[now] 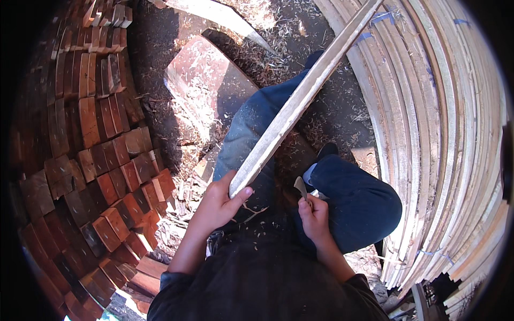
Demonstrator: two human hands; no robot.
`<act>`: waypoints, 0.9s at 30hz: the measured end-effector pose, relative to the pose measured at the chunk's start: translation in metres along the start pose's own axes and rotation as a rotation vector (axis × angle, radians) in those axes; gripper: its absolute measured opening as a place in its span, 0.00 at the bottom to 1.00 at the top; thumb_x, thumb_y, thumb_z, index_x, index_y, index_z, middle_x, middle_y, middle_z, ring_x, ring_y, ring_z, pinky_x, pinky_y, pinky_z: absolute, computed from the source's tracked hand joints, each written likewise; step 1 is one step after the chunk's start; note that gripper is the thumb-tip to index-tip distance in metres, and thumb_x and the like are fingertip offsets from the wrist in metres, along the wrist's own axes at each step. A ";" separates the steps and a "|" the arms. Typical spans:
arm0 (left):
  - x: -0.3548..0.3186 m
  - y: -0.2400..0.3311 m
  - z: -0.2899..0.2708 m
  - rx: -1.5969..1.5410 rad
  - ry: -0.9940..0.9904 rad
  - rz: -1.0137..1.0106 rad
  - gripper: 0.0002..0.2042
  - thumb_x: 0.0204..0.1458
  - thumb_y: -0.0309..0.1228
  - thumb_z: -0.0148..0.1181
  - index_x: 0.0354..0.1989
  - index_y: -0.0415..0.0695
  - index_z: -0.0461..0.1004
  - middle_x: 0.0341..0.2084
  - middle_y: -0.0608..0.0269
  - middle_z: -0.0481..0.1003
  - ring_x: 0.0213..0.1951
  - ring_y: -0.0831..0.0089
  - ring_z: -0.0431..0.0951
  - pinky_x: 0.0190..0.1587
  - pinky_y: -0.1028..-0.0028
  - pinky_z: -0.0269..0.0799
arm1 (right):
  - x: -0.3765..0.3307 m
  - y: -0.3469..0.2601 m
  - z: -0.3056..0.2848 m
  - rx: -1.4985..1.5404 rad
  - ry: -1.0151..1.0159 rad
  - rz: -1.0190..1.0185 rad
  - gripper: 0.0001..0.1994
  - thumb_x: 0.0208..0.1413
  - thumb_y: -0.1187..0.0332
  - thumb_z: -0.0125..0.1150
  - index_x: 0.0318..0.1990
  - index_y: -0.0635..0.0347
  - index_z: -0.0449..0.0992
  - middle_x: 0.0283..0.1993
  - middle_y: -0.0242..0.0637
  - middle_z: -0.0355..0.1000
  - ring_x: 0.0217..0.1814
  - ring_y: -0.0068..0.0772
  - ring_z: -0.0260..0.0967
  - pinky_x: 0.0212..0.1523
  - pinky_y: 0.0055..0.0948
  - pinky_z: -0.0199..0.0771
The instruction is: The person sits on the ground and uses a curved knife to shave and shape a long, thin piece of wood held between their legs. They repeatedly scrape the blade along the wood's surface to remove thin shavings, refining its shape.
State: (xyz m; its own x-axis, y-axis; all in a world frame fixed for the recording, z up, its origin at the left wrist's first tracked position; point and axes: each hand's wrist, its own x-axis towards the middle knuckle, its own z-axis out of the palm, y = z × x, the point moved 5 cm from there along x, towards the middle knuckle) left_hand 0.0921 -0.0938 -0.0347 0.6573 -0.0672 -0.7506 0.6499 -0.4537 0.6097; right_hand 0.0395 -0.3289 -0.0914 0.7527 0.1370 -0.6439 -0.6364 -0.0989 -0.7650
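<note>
A long, pale wooden strip [300, 104] slants from my lap up to the upper right. My left hand [217, 206] is closed round its near end, with the thumb lying along the side. The strip passes over my left leg. In my right hand [314, 218], held in front of my right thigh, is a knife. The knife's short, flat blade [301, 186] points up and away from me, a little apart from the strip. The fingers hide its handle. A thin curled shaving [254, 212] hangs beside my left hand.
Reddish wooden blocks [112, 227] are stacked high on the left. Bundles of long pale strips [428, 134], tied with blue bands, lie on the right. A broad reddish board [206, 75] and a pointed pale offcut [225, 17] lie ahead among shavings [342, 115] on the ground.
</note>
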 end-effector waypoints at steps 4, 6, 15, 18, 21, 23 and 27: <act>-0.004 -0.012 0.012 -0.060 -0.027 0.131 0.16 0.60 0.40 0.52 0.40 0.36 0.65 0.18 0.51 0.70 0.21 0.66 0.73 0.26 0.66 0.65 | 0.010 -0.010 0.005 -0.012 0.011 -0.037 0.17 0.59 0.63 0.57 0.21 0.61 0.65 0.15 0.22 0.53 0.19 0.12 0.47 0.20 0.23 0.47; -0.010 -0.009 0.016 -0.207 -0.101 0.108 0.14 0.61 0.38 0.50 0.40 0.37 0.65 0.19 0.54 0.71 0.23 0.68 0.74 0.27 0.67 0.66 | 0.018 -0.017 0.012 -0.104 -0.040 -0.136 0.16 0.62 0.61 0.54 0.23 0.58 0.66 0.17 0.19 0.55 0.18 0.10 0.49 0.19 0.20 0.46; -0.014 -0.022 0.021 -0.333 -0.238 0.296 0.11 0.62 0.34 0.51 0.42 0.37 0.68 0.27 0.63 0.74 0.29 0.77 0.74 0.34 0.74 0.69 | 0.022 -0.034 0.035 0.044 -0.046 -0.377 0.12 0.51 0.72 0.66 0.22 0.60 0.66 0.24 0.26 0.68 0.24 0.10 0.56 0.25 0.18 0.59; -0.016 -0.024 0.026 -0.472 -0.295 0.250 0.11 0.61 0.33 0.52 0.45 0.37 0.70 0.29 0.65 0.75 0.33 0.79 0.76 0.37 0.77 0.70 | 0.021 -0.036 0.037 0.243 -0.106 -0.317 0.14 0.51 0.74 0.66 0.23 0.58 0.63 0.36 0.38 0.75 0.23 0.09 0.58 0.24 0.16 0.60; -0.015 -0.036 0.029 -0.562 -0.320 0.218 0.12 0.60 0.33 0.54 0.45 0.37 0.72 0.32 0.62 0.77 0.35 0.77 0.78 0.37 0.78 0.73 | 0.017 -0.040 0.046 0.373 -0.145 -0.284 0.16 0.52 0.75 0.65 0.22 0.55 0.60 0.45 0.50 0.75 0.15 0.09 0.58 0.12 0.15 0.57; -0.017 -0.042 0.031 -0.619 -0.305 0.201 0.13 0.60 0.34 0.55 0.46 0.36 0.73 0.33 0.60 0.78 0.34 0.76 0.79 0.37 0.78 0.74 | 0.020 -0.032 0.057 0.380 -0.173 -0.202 0.17 0.52 0.75 0.64 0.22 0.55 0.59 0.44 0.51 0.76 0.13 0.11 0.57 0.12 0.16 0.58; -0.017 -0.059 0.028 -0.554 -0.328 0.156 0.16 0.59 0.37 0.56 0.42 0.34 0.76 0.30 0.58 0.79 0.34 0.75 0.80 0.39 0.77 0.75 | 0.024 -0.037 0.078 0.581 -0.153 -0.172 0.18 0.52 0.76 0.64 0.21 0.53 0.57 0.44 0.53 0.76 0.11 0.13 0.56 0.10 0.16 0.57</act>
State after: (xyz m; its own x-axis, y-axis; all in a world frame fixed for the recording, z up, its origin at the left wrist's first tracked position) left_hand 0.0324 -0.0906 -0.0650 0.6662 -0.4020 -0.6281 0.7142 0.1017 0.6925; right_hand 0.0682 -0.2451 -0.0780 0.8471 0.2476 -0.4702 -0.5286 0.4836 -0.6976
